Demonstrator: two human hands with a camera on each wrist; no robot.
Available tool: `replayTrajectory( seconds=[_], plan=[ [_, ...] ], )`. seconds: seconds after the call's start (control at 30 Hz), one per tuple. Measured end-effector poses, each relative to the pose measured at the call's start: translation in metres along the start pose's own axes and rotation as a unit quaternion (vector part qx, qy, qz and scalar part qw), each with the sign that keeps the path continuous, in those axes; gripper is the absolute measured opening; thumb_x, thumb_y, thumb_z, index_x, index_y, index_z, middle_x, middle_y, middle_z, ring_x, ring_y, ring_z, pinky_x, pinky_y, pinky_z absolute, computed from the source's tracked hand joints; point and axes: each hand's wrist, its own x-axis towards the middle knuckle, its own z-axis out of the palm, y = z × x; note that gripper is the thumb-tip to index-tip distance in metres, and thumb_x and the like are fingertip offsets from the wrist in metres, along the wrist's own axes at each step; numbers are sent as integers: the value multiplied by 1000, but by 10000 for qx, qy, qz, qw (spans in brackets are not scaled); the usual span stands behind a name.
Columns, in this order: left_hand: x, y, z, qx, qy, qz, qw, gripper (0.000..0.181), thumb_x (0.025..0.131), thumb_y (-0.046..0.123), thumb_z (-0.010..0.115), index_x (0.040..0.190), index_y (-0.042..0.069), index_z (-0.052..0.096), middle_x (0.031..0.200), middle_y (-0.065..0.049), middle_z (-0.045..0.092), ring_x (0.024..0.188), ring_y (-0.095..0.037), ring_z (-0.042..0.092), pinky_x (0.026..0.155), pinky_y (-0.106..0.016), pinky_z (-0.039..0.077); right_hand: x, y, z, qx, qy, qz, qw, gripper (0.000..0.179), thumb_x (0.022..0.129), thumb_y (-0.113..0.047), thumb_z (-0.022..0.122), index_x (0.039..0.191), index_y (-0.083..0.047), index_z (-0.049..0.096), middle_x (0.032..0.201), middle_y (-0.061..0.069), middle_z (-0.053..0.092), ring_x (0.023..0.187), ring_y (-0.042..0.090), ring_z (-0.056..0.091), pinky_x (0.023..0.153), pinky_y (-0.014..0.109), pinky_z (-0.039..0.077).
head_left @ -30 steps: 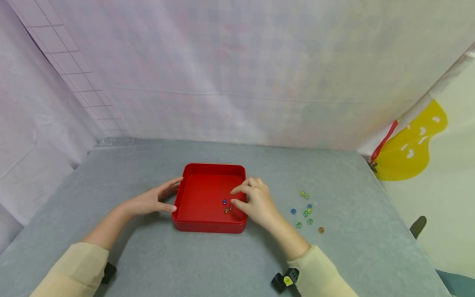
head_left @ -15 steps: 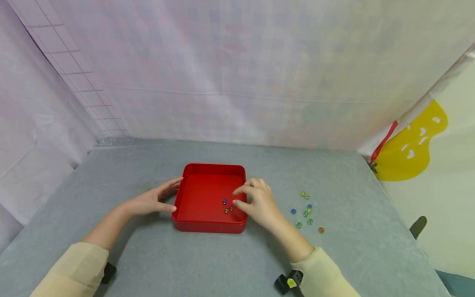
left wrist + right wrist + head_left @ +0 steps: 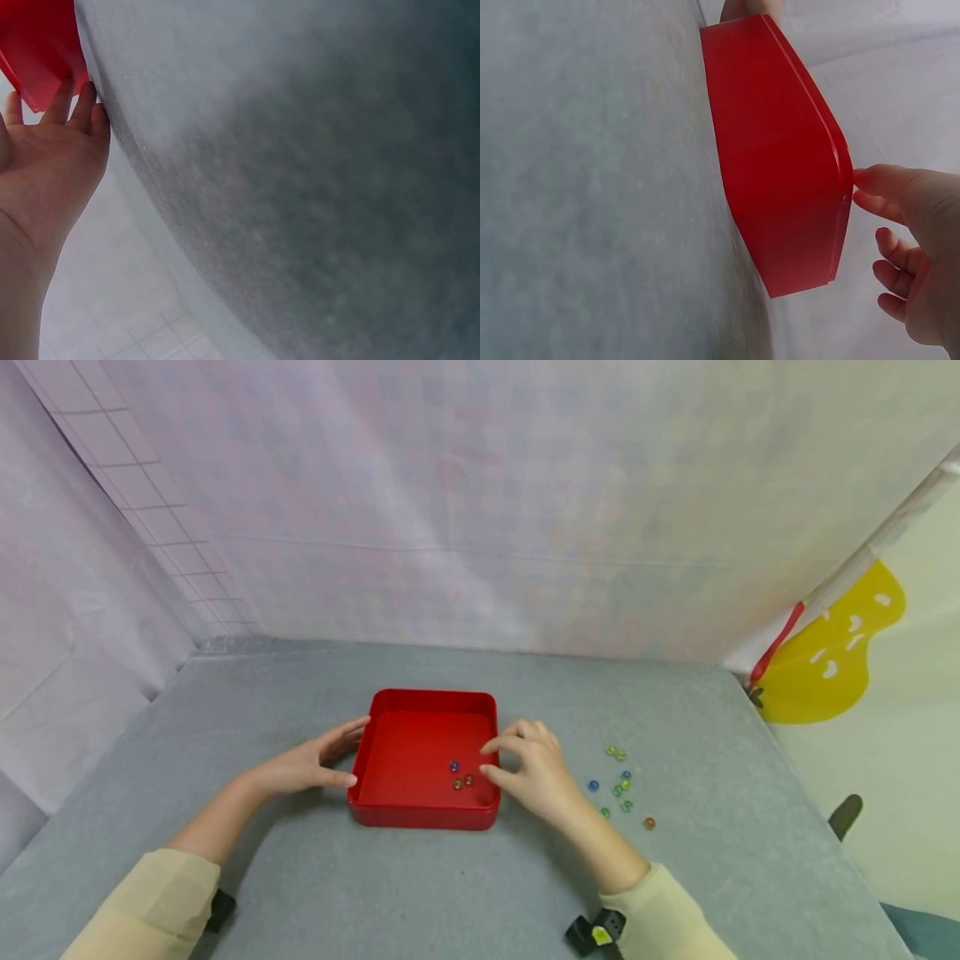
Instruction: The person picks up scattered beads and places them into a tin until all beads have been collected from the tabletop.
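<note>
Tray [image 3: 412, 756] | touching left hand [image 3: 317, 763] | partly under right hand [image 3: 536, 770]

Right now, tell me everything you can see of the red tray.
The red tray is squarish and shallow, with rounded corners, raised walls and a smooth, slightly glossy, plastic-looking surface. It sits flat, open side up, on the grey table. One blue marble and two brownish marbles lie on its floor, right of the middle. The left hand touches its left wall. The right hand is over its right wall; whether it touches the rim, I cannot tell.
</note>
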Motion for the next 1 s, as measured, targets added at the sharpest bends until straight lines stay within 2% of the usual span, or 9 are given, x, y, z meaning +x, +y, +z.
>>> replayTrajectory(
  seconds=[0.2, 0.43, 0.7, 1.0],
  plan=[
    [0, 1, 0, 32, -12, 22, 10000, 85, 89, 14, 68, 154, 8, 14, 155, -22, 19, 140, -41, 17, 106, -63, 21, -3, 3, -4, 7, 57, 60, 10000, 18, 78, -16, 81, 94, -11, 74, 90, 3, 57, 88, 14, 45, 79, 38, 38],
    [0, 0, 0, 28, -38, 100, 9999, 85, 89, 11, 67, 153, 6, 12, 155, -23, 18, 140, -41, 16, 107, -62, 18, -4, 4, -8, 30, 193, -100, 9998, 18, 76, -14, 82, 93, -12, 75, 86, 4, 56, 87, 16, 46, 79, 39, 37],
    [0, 1, 0, 79, -7, 5, 10000, 85, 89, 12, 67, 154, 7, 12, 155, -23, 18, 140, -42, 16, 107, -62, 19, -8, 6, -14, -78, 218, -99, 9997, 19, 76, -16, 83, 93, -13, 75, 86, -6, 53, 87, 14, 46, 79, 38, 37],
    [0, 1, 0, 82, 11, 10, 10000, 85, 89, 12, 67, 154, 7, 13, 155, -22, 18, 140, -41, 16, 107, -62, 19, -13, 11, -23, -206, 168, -46, 9996, 21, 75, -16, 84, 94, -14, 75, 87, -6, 53, 86, 15, 46, 80, 39, 36]
  ],
)
